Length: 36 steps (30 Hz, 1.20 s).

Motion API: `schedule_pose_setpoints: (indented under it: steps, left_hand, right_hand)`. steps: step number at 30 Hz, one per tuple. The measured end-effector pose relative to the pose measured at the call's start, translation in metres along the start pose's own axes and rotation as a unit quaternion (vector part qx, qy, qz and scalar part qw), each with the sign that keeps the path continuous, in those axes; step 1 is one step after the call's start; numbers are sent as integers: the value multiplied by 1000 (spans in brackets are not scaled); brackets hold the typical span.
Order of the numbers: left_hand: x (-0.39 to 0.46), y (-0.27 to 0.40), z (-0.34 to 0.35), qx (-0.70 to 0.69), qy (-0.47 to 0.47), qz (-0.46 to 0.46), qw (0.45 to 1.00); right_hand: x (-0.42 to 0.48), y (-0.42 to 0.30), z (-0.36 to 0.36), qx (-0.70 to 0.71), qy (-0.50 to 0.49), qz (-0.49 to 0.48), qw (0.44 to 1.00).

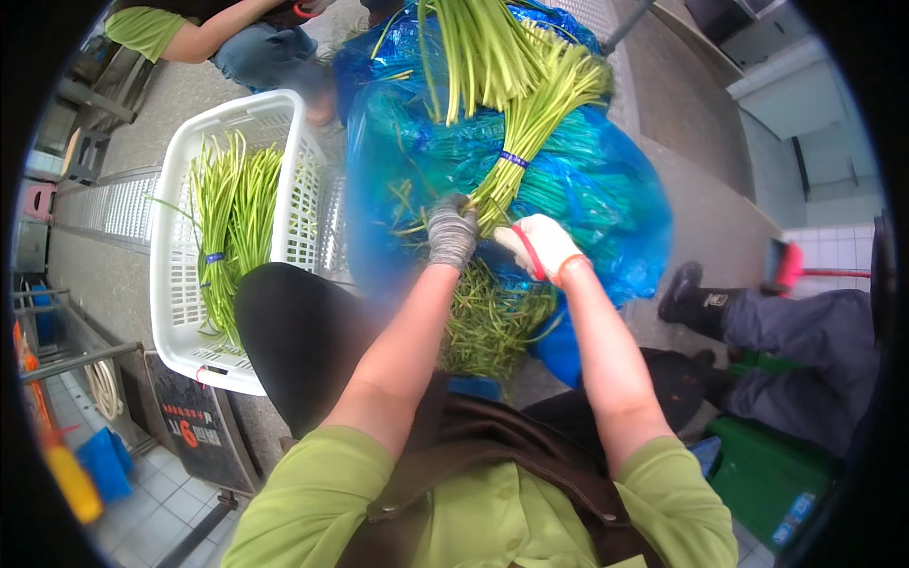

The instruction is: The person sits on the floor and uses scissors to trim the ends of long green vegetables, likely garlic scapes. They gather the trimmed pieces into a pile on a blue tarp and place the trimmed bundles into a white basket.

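Note:
In a grey knit glove, my left hand (pixel 452 231) grips the near end of a bundle of long green vegetable stems (pixel 529 121), bound by a purple band (pixel 514 159). My right hand (pixel 543 245), in a white glove, is closed around red-handled scissors (pixel 531 254) beside the stem ends. The blades are mostly hidden. Under the bundle lies a large blue plastic bag (pixel 398 163) with more stems inside. Another batch of stems (pixel 483 57) rests on its far part. Below my hands is a heap of green trimmings (pixel 490 323).
On the left, a white plastic basket (pixel 162 284) holds banded stem bundles (pixel 238 213). A crouching person (pixel 263 57) is at the upper left; another person's legs (pixel 788 326) are at the right. A green crate (pixel 770 476) stands at the lower right, a dark sign board (pixel 195 419) at the lower left.

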<state>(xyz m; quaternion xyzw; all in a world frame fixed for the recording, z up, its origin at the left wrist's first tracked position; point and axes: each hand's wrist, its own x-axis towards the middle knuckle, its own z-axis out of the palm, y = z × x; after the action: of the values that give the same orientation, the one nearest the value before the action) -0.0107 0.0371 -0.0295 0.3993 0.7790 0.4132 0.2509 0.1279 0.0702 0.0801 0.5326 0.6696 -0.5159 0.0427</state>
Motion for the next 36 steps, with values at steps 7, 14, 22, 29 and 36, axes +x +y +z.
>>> schedule_pose_setpoints:
  steps: [7, 14, 22, 29, 36]
  left_hand:
    - [27, -12, -21, 42, -135, -94, 985]
    - [7, 4, -29, 170, -85, -7, 982]
    - [9, -36, -63, -102, -170, -188, 962]
    - [-10, -9, -67, 121, 180, 79, 973]
    - [-12, 16, -19, 159, 48, 118, 979]
  right_hand:
    - [-9, 0, 1, 80, -42, 29, 995]
    - [-6, 7, 6, 116, -69, 40, 990]
    - [-6, -5, 14, 141, -126, 77, 979]
    - [-7, 4, 9, 68, -77, 100, 990]
    - [-6, 5, 10, 52, -75, 115, 989]
